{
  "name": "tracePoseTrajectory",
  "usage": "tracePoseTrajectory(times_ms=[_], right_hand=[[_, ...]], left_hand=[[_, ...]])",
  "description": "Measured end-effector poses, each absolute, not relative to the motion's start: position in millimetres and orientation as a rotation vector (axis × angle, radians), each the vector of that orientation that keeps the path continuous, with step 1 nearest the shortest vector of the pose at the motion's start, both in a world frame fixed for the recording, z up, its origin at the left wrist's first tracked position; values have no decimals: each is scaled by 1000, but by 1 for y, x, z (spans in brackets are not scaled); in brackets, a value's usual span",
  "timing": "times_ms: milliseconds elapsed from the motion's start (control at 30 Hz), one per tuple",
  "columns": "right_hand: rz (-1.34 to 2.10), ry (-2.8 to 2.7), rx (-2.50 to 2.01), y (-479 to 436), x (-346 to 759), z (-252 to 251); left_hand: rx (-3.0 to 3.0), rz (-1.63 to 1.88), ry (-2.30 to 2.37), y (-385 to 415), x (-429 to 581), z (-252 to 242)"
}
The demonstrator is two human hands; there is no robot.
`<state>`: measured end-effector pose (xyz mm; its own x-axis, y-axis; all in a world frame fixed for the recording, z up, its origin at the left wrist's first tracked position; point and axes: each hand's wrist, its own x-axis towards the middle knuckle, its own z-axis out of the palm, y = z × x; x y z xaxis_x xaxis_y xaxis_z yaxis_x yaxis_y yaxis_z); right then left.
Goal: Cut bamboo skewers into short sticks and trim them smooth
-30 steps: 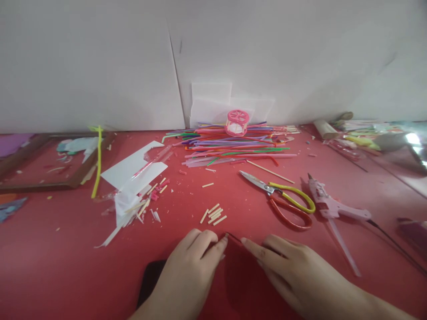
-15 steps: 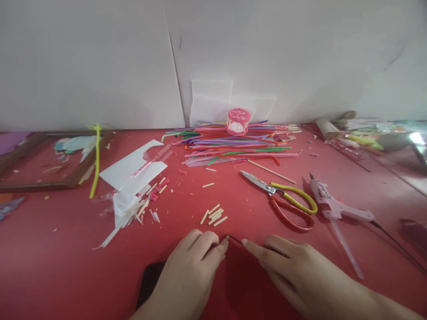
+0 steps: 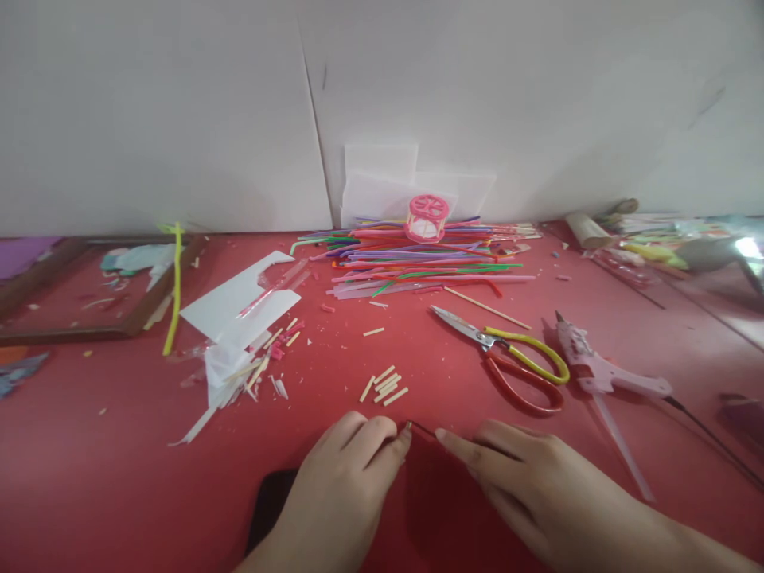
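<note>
Between my hands runs a short, thin dark strip [image 3: 422, 429], close to the red tabletop; its exact kind I cannot make out. My left hand [image 3: 352, 469] pinches its left end between thumb and fingers. At the other end are the fingertips of my right hand [image 3: 525, 469], closed together on the strip. Just beyond my left hand lie several short pale wooden sticks [image 3: 387, 383]. Scissors [image 3: 486, 341] with one yellow and one red handle lie beyond my right hand. A flat black object [image 3: 270, 501] is partly hidden under my left forearm.
A pink glue gun [image 3: 602, 374] with a clear glue stick and a cord lies at right. Coloured fuzzy craft stems [image 3: 411, 259] are piled by the wall, with a small pink drum-shaped piece [image 3: 426, 219] on top. White paper scraps [image 3: 232, 302] and a brown frame [image 3: 125, 325] lie left.
Almost nothing differs. The view has shifted very slightly, and both hands keep their grip on the dark strip in the same place.
</note>
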<state>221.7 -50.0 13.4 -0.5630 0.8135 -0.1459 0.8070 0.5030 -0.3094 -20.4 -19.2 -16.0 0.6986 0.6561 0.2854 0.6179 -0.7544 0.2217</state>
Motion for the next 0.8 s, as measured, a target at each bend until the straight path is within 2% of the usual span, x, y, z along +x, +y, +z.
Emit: tracePoseTrajectory(times_ms=[800], right_hand=[[661, -2716, -1495, -49, 222, 12]], left_hand=[[2780, 549, 1053, -19, -21, -15]])
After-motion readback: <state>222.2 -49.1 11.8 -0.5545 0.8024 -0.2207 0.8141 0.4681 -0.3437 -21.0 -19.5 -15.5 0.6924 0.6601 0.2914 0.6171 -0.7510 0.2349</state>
